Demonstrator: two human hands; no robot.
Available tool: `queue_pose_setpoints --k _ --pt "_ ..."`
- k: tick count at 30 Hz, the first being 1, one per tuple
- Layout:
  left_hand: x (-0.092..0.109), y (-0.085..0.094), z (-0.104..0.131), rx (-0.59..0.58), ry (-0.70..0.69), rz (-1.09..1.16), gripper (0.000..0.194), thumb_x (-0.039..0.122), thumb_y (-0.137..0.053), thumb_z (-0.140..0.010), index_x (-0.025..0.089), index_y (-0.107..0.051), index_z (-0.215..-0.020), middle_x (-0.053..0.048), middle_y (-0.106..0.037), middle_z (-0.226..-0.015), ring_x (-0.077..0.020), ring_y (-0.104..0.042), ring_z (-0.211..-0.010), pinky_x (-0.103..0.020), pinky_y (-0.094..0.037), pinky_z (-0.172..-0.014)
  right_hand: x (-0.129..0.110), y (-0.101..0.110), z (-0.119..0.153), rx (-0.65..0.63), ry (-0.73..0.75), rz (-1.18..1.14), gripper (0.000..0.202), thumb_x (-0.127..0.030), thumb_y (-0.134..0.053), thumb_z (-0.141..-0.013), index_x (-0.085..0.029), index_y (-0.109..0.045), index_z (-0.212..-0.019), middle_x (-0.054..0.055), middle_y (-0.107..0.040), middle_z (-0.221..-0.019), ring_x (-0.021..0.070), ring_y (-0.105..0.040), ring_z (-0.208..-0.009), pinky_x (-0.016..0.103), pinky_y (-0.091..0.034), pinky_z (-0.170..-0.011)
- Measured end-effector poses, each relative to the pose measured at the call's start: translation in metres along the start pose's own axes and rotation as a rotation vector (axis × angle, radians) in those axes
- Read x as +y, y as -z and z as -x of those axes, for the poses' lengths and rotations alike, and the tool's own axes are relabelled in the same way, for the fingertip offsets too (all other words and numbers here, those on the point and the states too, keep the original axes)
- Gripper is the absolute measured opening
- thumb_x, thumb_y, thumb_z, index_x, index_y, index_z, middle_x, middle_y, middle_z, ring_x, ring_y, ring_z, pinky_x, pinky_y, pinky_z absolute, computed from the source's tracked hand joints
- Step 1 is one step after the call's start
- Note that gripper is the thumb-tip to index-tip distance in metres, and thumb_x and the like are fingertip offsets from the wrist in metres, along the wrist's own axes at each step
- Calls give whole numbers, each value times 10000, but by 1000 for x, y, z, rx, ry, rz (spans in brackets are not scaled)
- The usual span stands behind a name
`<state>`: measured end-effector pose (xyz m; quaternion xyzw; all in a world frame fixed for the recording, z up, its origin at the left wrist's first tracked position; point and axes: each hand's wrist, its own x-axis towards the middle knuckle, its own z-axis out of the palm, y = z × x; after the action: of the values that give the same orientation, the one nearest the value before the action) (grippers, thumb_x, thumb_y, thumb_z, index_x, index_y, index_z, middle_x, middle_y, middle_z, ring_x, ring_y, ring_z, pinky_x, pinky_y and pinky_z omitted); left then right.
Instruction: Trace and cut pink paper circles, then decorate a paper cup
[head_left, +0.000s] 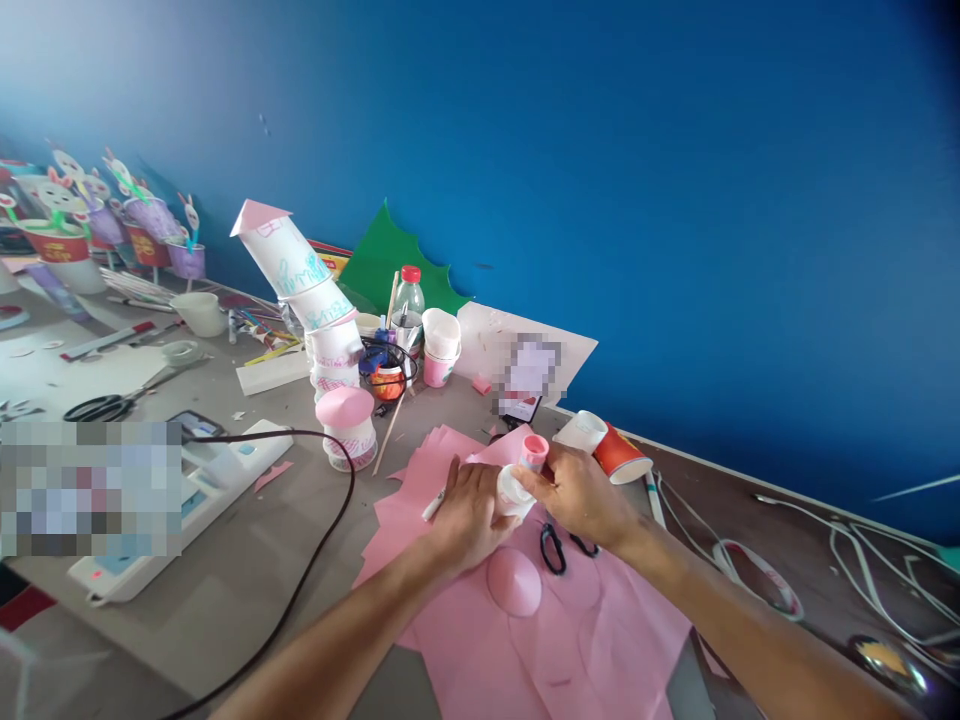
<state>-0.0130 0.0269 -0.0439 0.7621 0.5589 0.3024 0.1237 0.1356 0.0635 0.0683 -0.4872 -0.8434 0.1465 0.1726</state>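
Observation:
Over a stack of pink paper [465, 660], my left hand [471, 512] is closed around the side of a small white paper cup [514, 491]. My right hand [585, 492] grips a pink cylinder, seemingly a roll of tape [534, 451], at the cup's upper right. The cylinder's lower part is hidden behind my fingers. Just below my hands, a pink paper cone [514, 582] lies on the paper. Black-handled scissors [553, 549] rest to its right, their blades partly hidden. A white marker [433, 504] sits beside my left hand.
Leaning stacked cups [322, 300] and a pink-topped cup [351, 440] stand left. A power strip [187, 510] and a black cable lie farther left. Behind are a red-capped bottle [409, 295] and a phone [529, 375]. A red cup [621, 455] and white cables [847, 540] are right.

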Motion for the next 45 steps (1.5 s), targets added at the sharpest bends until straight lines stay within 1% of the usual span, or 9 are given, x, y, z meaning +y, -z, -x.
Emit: queue_pose_setpoints --k 8,14,19,23,28,32,37,41,45 --pt "-2 -4 1 -11 -12 4 400 272 -671 -792 181 -535 -1156 -109 -658 -1105 -318 -576 -1123 -597 -290 -1115 4 12 8 -137 -108 -94 324 -414 -519 -883 -229 -445 -628 -21 -527 -555 148 -497 -535 266 -345 -502" --pt "-2 -2 0 -11 -9 -10 368 280 -683 -777 178 -544 -1102 -104 -662 -1052 -317 -591 -1079 -590 -310 -1103 -3 10 -1 -31 -109 -213 294 -431 -519 -884 -221 -489 -681 7 -605 -623 169 -570 -590 280 -404 -560" --pt "-2 -2 0 -5 -21 -42 321 300 -658 -797 201 -538 -1078 -98 -660 -1043 -325 -598 -1071 -606 -330 -1081 -11 4 1 -115 -35 -83 301 -386 -517 -889 -228 -448 -643 -17 -569 -579 145 -518 -540 261 -350 -513" --pt "-1 -1 -1 -49 -14 -8 373 271 -662 -800 186 -531 -1138 -106 -664 -1091 -318 -584 -1111 -600 -293 -1112 -5 13 6 -172 15 67 299 -368 -522 -887 -228 -419 -644 -16 -568 -611 147 -505 -558 264 -313 -522" --pt "-2 -2 -1 -24 3 2 401 277 -685 -779 169 -537 -1136 -122 -665 -1095 -326 -582 -1116 -601 -290 -1114 1 24 4 -103 24 235 251 -354 -552 -874 -226 -451 -684 20 -608 -677 195 -554 -647 292 -321 -574" --pt "-4 -4 0 0 -19 3 378 281 -673 -786 199 -534 -1127 -108 -666 -1082 -326 -591 -1099 -609 -293 -1106 -1 18 1 6 16 6 246 -367 -521 -894 -225 -488 -696 8 -593 -665 179 -552 -630 288 -369 -569" --pt "-2 -2 0 -24 -9 -22 352 293 -682 -787 178 -551 -1093 -110 -664 -1067 -324 -592 -1084 -596 -296 -1110 1 7 4 -101 -13 -149 271 -370 -537 -890 -216 -516 -668 -20 -578 -608 147 -527 -567 261 -375 -512" --pt "0 1 -1 -86 -12 -27 360 276 -680 -800 150 -569 -1119 -121 -673 -1090 -322 -571 -1115 -579 -262 -1136 14 13 10 -209 -83 -224 298 -416 -579 -869 -203 -562 -662 -20 -575 -576 149 -540 -559 247 -389 -501" --pt "0 1 -1 -91 5 -21 375 318 -671 -810 147 -572 -1128 -132 -675 -1093 -330 -564 -1135 -585 -247 -1143 26 24 10 -157 -87 -351 334 -499 -557 -881 -201 -623 -746 14 -641 -677 187 -597 -660 284 -466 -594"
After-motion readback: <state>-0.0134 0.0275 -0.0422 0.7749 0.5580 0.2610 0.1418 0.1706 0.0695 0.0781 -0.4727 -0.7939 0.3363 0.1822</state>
